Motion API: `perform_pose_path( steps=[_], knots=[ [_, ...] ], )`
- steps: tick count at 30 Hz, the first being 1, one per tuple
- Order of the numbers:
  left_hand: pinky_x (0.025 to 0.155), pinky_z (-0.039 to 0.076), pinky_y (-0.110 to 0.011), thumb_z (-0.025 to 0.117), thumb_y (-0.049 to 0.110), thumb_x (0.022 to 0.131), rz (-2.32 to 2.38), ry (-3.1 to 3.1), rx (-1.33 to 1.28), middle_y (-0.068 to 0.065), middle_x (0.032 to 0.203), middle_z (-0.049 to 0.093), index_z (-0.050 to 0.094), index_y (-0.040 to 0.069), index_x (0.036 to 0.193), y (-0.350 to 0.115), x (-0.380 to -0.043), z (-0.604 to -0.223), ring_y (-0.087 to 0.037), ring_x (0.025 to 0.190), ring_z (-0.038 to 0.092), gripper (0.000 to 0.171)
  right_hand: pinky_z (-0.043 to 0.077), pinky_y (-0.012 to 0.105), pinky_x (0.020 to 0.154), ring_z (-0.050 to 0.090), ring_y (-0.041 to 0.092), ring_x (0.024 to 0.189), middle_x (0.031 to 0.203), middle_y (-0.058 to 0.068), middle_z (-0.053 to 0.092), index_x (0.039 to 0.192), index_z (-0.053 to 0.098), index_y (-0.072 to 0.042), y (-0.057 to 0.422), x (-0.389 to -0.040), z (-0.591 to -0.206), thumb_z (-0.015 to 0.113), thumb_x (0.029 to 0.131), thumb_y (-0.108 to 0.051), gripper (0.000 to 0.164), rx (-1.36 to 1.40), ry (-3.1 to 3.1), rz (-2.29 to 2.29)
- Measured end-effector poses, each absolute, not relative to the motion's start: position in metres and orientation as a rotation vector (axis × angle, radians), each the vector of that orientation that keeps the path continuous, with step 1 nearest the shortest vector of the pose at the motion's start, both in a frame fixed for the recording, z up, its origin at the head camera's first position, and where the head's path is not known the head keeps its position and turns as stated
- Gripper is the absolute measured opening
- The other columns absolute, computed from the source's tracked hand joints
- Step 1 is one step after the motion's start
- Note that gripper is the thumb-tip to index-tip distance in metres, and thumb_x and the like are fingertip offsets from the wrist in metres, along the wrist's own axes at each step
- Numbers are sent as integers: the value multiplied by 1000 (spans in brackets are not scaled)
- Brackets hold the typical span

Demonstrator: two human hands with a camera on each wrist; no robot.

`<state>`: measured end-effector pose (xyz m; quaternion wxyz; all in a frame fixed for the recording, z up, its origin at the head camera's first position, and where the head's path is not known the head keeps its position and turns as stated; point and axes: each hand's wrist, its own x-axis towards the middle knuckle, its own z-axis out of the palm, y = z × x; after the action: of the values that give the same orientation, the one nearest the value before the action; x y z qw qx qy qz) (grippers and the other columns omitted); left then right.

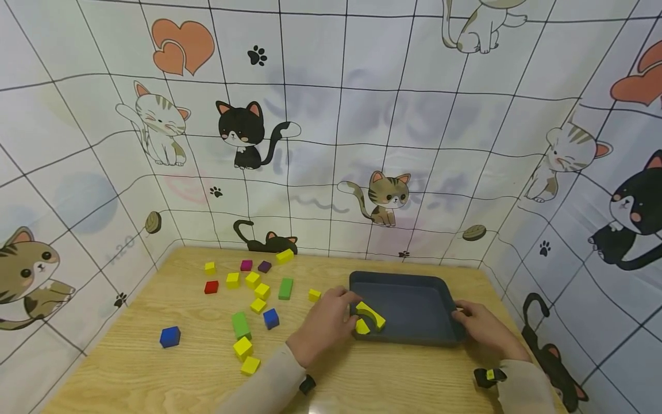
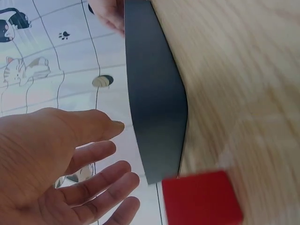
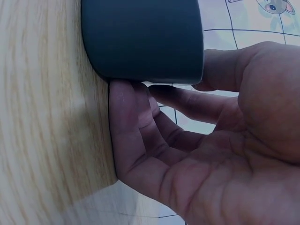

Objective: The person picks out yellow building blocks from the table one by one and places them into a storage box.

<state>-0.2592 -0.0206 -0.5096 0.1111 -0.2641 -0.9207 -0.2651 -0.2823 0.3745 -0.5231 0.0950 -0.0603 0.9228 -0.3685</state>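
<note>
A dark grey tray (image 1: pixel 408 313) lies on the table with yellow pieces (image 1: pixel 373 315) inside its left end, one with a curved edge. My right hand (image 1: pixel 486 328) grips the tray's right side, the thumb at the rim and the curled fingers (image 3: pixel 126 126) low against the outer wall. Over the tray's left edge is my left hand (image 1: pixel 328 319), beside the yellow pieces. In the left wrist view its thumb and fingers (image 2: pixel 105 183) are spread apart with nothing between them. A red block (image 2: pixel 201 199) shows close to that camera, near the tray's end.
Several yellow blocks (image 1: pixel 262 291) lie scattered left of the tray, with green blocks (image 1: pixel 241 325), blue blocks (image 1: pixel 169 337), a red block (image 1: pixel 211 287), a magenta block (image 1: pixel 246 265) and a dark purple block (image 1: pixel 264 266). A cat-patterned sheet (image 1: pixel 320 115) surrounds the wooden table (image 1: pixel 196 374).
</note>
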Motion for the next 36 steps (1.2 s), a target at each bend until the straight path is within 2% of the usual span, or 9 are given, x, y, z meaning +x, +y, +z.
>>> perform_pose_path(
  steps=[5,13,21,28,33,36],
  knots=[
    [85,54,-32,78,24,88,-753,-2737,-685,-1,119,59,66,18,128,-40,-256,-505,-17,103,58,42,43,62,97,44,51,129,143,36,43,145,39,12,374,-280,-523,47,108,-16,47,-168,2727,-1111],
    [78,54,-28,76,33,91,-714,-2779,-572,-1,119,59,65,22,129,-80,-247,-492,-13,92,56,41,45,60,96,43,52,129,144,37,41,146,37,12,376,-279,-524,46,109,-18,49,-169,2711,-1129],
    [74,53,-33,82,25,84,-653,-2651,-559,1,110,61,69,19,120,-120,-231,-484,-15,87,57,39,46,59,95,42,52,130,145,37,39,148,34,12,379,-279,-525,46,109,-19,51,-164,2691,-1142],
    [82,54,-35,84,29,82,-548,-2798,-423,3,108,61,72,24,115,-157,-209,-484,-15,94,58,35,45,60,96,42,51,130,145,36,40,148,35,11,377,-280,-524,45,109,-20,51,-151,2704,-1123],
    [69,51,-27,85,29,81,-582,-2902,-416,9,98,58,73,25,108,-180,-193,-481,-11,82,55,30,44,61,97,42,51,130,145,35,41,147,38,11,376,-282,-524,45,109,-20,49,-164,2717,-1113],
    [68,51,-26,84,32,82,-615,-2969,-490,10,100,58,72,26,108,-188,-183,-480,-12,81,56,29,44,60,97,44,50,130,144,35,42,146,38,10,375,-281,-524,45,109,-20,48,-164,2720,-1114]
  ],
)
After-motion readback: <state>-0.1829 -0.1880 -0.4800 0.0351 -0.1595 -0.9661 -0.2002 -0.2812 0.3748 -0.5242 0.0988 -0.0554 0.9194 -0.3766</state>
